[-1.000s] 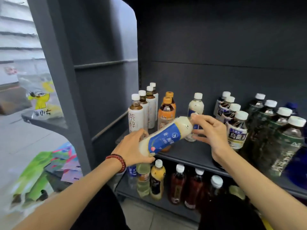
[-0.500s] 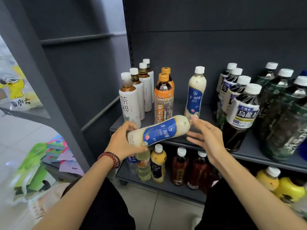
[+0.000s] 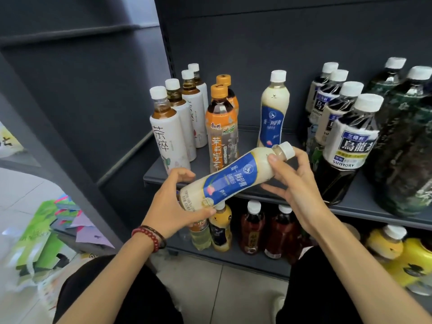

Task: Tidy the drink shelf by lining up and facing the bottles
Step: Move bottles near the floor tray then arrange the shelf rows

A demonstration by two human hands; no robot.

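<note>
A cream milk-tea bottle (image 3: 230, 176) with a blue label lies tilted in front of the dark shelf (image 3: 364, 204), cap up to the right. My left hand (image 3: 174, 202) grips its base from below. My right hand (image 3: 288, 181) pinches its neck just under the white cap. A second, identical bottle (image 3: 272, 111) stands upright on the shelf behind it. To the left stand a row of white-labelled tea bottles (image 3: 167, 134) and two orange-capped jasmine tea bottles (image 3: 221, 127). On the right are white-capped oolong bottles (image 3: 350, 139) and large dark green bottles (image 3: 406, 141).
A lower shelf (image 3: 233, 258) carries yellow, red and dark drink bottles. Grey side panels (image 3: 77, 108) close off the shelf on the left. Coloured paper bags (image 3: 44, 232) lie on the tiled floor at lower left.
The held bottle has tipped up slightly, and my right hand has closed from touching the cap to pinching the neck. The view has moved closer to the shelf.
</note>
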